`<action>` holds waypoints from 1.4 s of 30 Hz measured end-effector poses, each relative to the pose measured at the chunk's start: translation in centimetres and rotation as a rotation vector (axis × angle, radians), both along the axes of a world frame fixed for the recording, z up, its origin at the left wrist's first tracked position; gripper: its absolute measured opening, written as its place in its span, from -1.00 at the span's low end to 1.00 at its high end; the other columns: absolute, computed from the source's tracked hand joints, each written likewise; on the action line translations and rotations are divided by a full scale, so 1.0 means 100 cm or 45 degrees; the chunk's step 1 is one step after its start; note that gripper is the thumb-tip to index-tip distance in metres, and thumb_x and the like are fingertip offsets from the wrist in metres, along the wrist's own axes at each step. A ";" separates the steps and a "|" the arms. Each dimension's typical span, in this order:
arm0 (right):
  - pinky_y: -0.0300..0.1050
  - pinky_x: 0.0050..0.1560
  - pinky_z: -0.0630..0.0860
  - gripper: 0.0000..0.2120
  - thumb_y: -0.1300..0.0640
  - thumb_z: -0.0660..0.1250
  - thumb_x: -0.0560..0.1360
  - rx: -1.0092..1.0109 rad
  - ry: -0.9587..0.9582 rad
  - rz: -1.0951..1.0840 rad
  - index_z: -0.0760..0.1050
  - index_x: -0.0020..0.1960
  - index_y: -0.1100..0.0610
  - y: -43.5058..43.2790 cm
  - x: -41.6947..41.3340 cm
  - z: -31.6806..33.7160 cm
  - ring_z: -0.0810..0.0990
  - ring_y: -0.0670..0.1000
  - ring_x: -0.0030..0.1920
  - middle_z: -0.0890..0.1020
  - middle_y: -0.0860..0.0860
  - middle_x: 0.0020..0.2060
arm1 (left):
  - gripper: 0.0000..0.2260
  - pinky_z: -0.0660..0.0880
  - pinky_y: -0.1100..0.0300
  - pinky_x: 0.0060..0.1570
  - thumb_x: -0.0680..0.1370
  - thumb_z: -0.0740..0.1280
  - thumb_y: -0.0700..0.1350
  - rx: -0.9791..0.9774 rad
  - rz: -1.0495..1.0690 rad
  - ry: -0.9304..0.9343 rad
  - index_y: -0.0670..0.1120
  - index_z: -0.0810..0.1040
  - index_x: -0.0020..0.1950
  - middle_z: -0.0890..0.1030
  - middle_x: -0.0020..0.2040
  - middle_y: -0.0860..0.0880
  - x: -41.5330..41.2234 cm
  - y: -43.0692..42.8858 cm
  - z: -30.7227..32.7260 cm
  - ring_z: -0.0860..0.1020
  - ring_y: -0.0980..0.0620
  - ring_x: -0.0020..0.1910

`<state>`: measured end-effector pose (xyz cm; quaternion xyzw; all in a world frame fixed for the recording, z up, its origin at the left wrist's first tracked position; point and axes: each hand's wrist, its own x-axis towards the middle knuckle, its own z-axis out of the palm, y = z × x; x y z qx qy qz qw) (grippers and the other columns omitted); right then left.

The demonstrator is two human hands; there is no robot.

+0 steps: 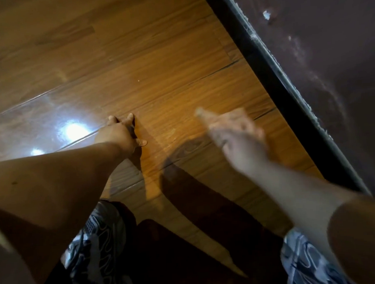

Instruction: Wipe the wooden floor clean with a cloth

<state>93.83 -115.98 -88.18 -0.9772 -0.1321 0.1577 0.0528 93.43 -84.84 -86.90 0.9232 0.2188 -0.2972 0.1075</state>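
The wooden floor [157,63] fills most of the view, brown planks with a glossy glare patch at the left. My left hand [119,134] rests on the planks with its fingers spread and straight, propping me up. My right hand [231,131] hovers just above the floor to the right, blurred by motion, one finger stretched out toward the far left; it holds nothing. No cloth is visible anywhere in the frame.
A black skirting board [272,80] runs diagonally along the right, under a dark scuffed wall [328,49]. My knees in patterned shorts [94,238] are at the bottom. A dark mat [165,250] lies between them.
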 end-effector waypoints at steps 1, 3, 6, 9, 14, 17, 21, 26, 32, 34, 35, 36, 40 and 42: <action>0.16 0.34 0.24 -0.47 0.05 0.18 0.55 -0.095 -0.016 -0.112 0.19 0.49 -0.17 -0.021 0.019 0.005 0.14 0.18 0.45 0.23 0.03 0.48 | -0.18 0.42 -0.07 0.25 0.41 0.45 0.19 0.004 -0.007 0.000 0.16 0.09 0.55 0.20 0.46 -0.08 0.000 0.003 0.000 0.35 -0.19 0.36; 0.13 0.38 0.19 -0.43 0.06 0.20 0.55 -0.246 -0.060 -0.212 0.17 0.54 0.00 -0.047 0.039 0.015 0.12 0.17 0.47 0.27 0.07 0.48 | -0.21 0.42 -0.04 0.25 0.44 0.45 0.14 -0.017 -0.029 0.001 0.13 0.09 0.55 0.24 0.43 -0.07 0.001 0.004 0.002 0.37 -0.17 0.34; 0.12 0.39 0.16 -0.37 0.08 0.18 0.56 -0.189 0.002 -0.288 0.03 0.57 0.04 -0.015 0.022 0.015 0.05 0.20 0.48 0.10 0.07 0.54 | -0.21 0.42 -0.05 0.24 0.46 0.44 0.11 -0.016 -0.029 0.013 0.12 0.07 0.56 0.22 0.45 -0.09 0.003 0.001 0.004 0.36 -0.18 0.34; 0.12 0.33 0.29 -0.46 0.13 0.13 0.57 0.048 -0.040 0.051 0.15 0.53 0.01 0.053 -0.038 0.004 0.15 0.16 0.47 0.20 0.06 0.50 | -0.21 0.43 -0.08 0.23 0.46 0.44 0.11 -0.019 -0.041 0.014 0.14 0.06 0.56 0.22 0.47 -0.11 0.004 -0.006 0.006 0.36 -0.20 0.35; -0.16 0.27 0.32 -0.51 0.19 -0.11 0.66 0.124 -0.079 0.682 0.26 0.46 -0.22 0.081 -0.059 -0.009 0.28 -0.14 0.42 0.34 -0.21 0.42 | -0.23 0.41 -0.05 0.24 0.47 0.43 0.11 -0.001 -0.055 -0.005 0.14 0.07 0.56 0.22 0.46 -0.13 0.009 -0.011 0.008 0.35 -0.20 0.36; 0.08 0.34 0.23 -0.49 0.12 0.13 0.58 0.116 0.050 0.319 0.17 0.49 -0.18 0.035 -0.023 -0.010 0.15 0.08 0.48 0.19 -0.11 0.51 | -0.23 0.37 -0.09 0.31 0.49 0.42 0.08 -0.008 -0.044 0.069 0.13 0.03 0.56 0.12 0.52 -0.13 0.001 -0.007 0.007 0.29 -0.21 0.41; 0.08 0.37 0.26 -0.38 0.09 0.16 0.57 -0.245 0.084 -0.327 0.01 0.56 -0.11 -0.044 0.047 0.004 0.12 0.20 0.45 0.05 0.01 0.55 | -0.24 0.33 -0.13 0.33 0.51 0.39 0.06 -0.011 -0.088 0.131 0.13 -0.01 0.57 0.01 0.55 -0.14 0.008 -0.008 0.015 0.25 -0.23 0.44; 0.02 0.27 0.32 -0.41 0.18 0.23 0.53 -0.120 0.134 -0.441 0.17 0.51 -0.09 -0.007 0.018 0.001 0.21 0.20 0.30 0.10 -0.02 0.50 | -0.18 0.22 -0.11 0.41 0.52 0.39 -0.06 -0.014 -0.237 0.270 0.14 -0.13 0.56 -0.23 0.56 -0.18 0.019 -0.021 0.022 0.02 -0.25 0.52; -0.12 0.11 0.34 -0.51 0.11 0.25 0.53 -0.042 0.171 -0.211 0.31 0.44 -0.12 0.063 -0.048 0.022 0.36 0.14 0.19 0.32 0.02 0.33 | -0.13 0.17 -0.03 0.45 0.46 0.46 -0.02 -0.057 -0.494 0.306 0.12 -0.08 0.57 -0.21 0.57 -0.12 -0.039 0.022 0.026 0.01 -0.18 0.54; -0.10 0.17 0.36 -0.54 0.11 0.26 0.53 -0.036 0.240 -0.270 0.37 0.41 -0.09 0.072 -0.048 0.040 0.39 0.17 0.25 0.36 0.08 0.32 | -0.15 0.26 0.09 0.38 0.44 0.47 0.00 -0.065 -0.537 0.329 0.03 0.01 0.57 -0.07 0.58 -0.16 -0.054 0.027 0.033 0.15 -0.16 0.50; -0.09 0.21 0.37 -0.53 0.11 0.27 0.53 -0.025 0.266 -0.330 0.35 0.43 -0.08 0.072 -0.047 0.052 0.38 0.18 0.28 0.35 0.09 0.34 | -0.22 0.31 0.13 0.31 0.45 0.47 -0.01 -0.086 -0.555 0.330 -0.06 0.12 0.55 0.09 0.55 -0.18 -0.059 0.026 0.037 0.25 -0.13 0.46; -0.07 0.25 0.37 -0.51 0.11 0.28 0.53 -0.005 0.278 -0.372 0.33 0.44 -0.06 0.071 -0.047 0.062 0.37 0.18 0.32 0.34 0.10 0.37 | -0.32 0.36 0.15 0.24 0.46 0.46 -0.02 -0.131 -0.567 0.344 -0.13 0.26 0.49 0.29 0.48 -0.17 -0.062 0.023 0.041 0.36 -0.09 0.38; -0.03 0.24 0.37 -0.62 0.14 0.24 0.56 -0.020 0.277 -0.241 0.41 0.37 0.14 0.087 -0.066 0.079 0.39 0.19 0.32 0.41 0.16 0.34 | -0.46 0.45 0.14 0.04 0.42 0.51 -0.09 -0.255 -0.485 0.314 -0.19 0.43 0.33 0.57 0.18 -0.14 -0.060 0.018 0.046 0.53 -0.07 0.09; -0.03 0.24 0.37 -0.65 0.13 0.19 0.60 -0.023 0.372 -0.049 0.43 0.35 0.18 0.106 -0.084 0.062 0.41 0.18 0.32 0.43 0.17 0.34 | -0.42 0.43 0.09 0.19 0.40 0.51 0.03 -0.135 -0.504 0.145 -0.10 0.42 0.35 0.43 0.35 -0.16 -0.047 0.019 0.038 0.44 -0.13 0.26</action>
